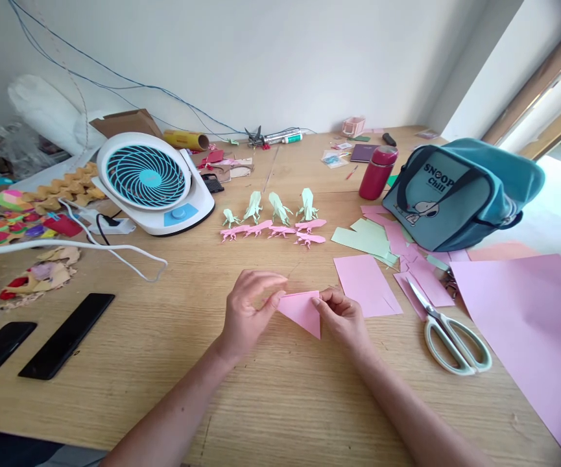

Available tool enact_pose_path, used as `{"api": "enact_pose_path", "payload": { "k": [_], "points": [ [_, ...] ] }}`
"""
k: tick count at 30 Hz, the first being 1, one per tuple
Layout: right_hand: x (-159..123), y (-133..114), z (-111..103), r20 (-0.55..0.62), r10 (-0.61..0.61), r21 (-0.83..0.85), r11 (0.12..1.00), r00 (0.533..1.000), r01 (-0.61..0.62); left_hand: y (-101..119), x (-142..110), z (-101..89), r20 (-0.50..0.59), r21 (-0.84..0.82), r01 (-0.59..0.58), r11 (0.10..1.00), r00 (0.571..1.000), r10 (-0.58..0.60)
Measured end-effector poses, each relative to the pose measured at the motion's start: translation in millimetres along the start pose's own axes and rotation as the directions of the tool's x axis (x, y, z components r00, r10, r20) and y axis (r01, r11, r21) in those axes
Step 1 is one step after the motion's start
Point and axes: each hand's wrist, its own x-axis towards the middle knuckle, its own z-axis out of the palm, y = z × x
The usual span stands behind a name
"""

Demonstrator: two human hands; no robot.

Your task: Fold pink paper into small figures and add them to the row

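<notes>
A small piece of pink paper, folded into a triangle, is held up between my two hands above the wooden table. My left hand pinches its upper left corner between thumb and fingers. At the upper right corner, my right hand grips the paper with the thumb in front and the fingers behind. One point of the triangle hangs downward. Beyond my hands stand several folded green paper insects, with several pink paper insects in front of them. Close to my right hand lies a pink paper sheet.
Scissors lie open-handled at right beside a large pink sheet. Behind are paper scraps, a teal bag and a red flask. At left are a fan, a white cable and two black phones.
</notes>
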Motion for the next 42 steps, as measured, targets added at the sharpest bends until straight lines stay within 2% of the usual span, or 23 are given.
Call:
{"api": "enact_pose_path", "payload": {
  "k": [2,5,13,20,36,42],
  "points": [
    [-3,1,1,0.038,0.004,-0.019,1.0,0.999,-0.003,8,-1,-0.6,0.096,0.156,-0.166,0.974,0.984,0.152],
    [-6,1,3,0.056,-0.056,-0.048,0.997,0.997,0.059,13,-8,7.3,0.187,0.237,-0.235,0.942,0.963,0.194],
    [-5,-1,3,0.065,-0.165,-0.101,0.98,0.984,0.171,6,-13,17.8,0.133,0.16,-0.122,0.979,0.986,0.102],
    [-7,-1,4,0.058,-0.129,-0.082,0.988,0.99,0.133,6,-16,22.7,0.109,0.084,-0.047,0.995,0.993,0.037],
    [-7,0,4,0.062,-0.188,-0.134,0.972,0.98,0.195,7,-20,26.9,0.068,0.061,0.022,0.998,0.997,-0.026],
    [-9,-4,8,0.039,-0.168,-0.049,0.984,0.985,0.17,6,-20,26.3,0.076,0.076,0.004,0.997,0.997,-0.01]
  ]
}}
